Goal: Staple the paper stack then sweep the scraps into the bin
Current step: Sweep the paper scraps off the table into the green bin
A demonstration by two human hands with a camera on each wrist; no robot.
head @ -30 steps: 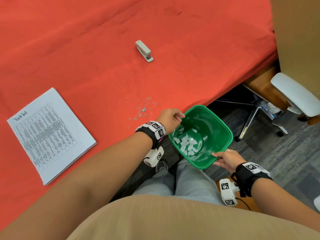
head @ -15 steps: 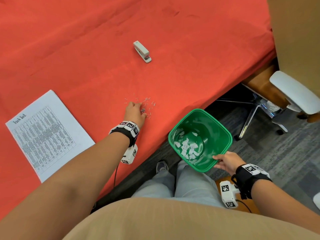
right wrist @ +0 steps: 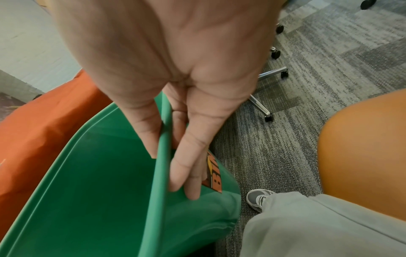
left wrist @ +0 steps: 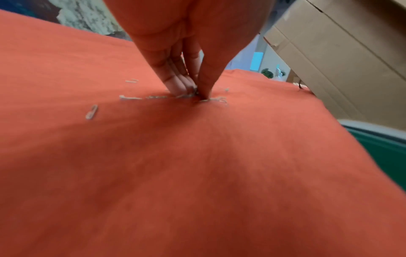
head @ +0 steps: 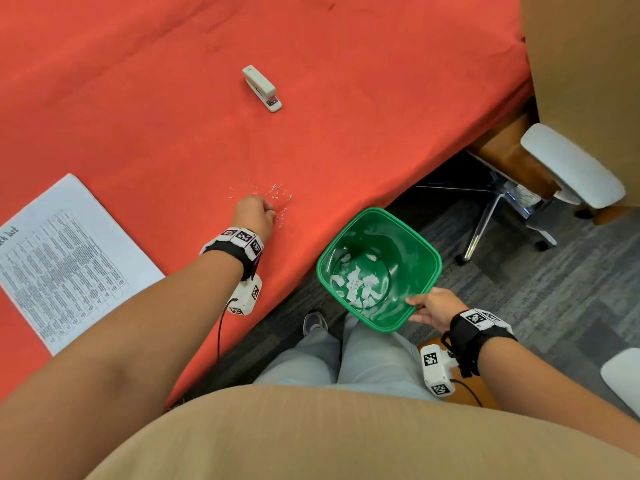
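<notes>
Loose metal staples (head: 277, 195) (left wrist: 129, 97) lie scattered on the red tablecloth (head: 346, 133). My left hand (head: 254, 214) (left wrist: 195, 93) is down among them, its bunched fingertips (left wrist: 178, 87) and thumb pinching some against the cloth. My right hand (head: 433, 306) (right wrist: 173, 156) grips the rim of the green bin (head: 426, 244) (right wrist: 87, 173), thumb inside and fingers outside, holding it just below the table edge. White paper scraps (head: 356, 285) lie in the bin's bottom. The printed paper stack (head: 69, 258) rests at the left. The white stapler (head: 262, 87) sits farther back.
An office chair (head: 568, 174) with a metal base stands on the grey carpet to the right. A brown cardboard wall (head: 588, 64) rises at the far right. My legs (head: 346, 358) and a shoe (head: 313, 323) are under the bin. An orange stool (right wrist: 362, 156) is beside my right leg.
My left hand went from over the bin back to the staples on the cloth and has closed its fingers on some. The right hand has kept hold of the bin.
</notes>
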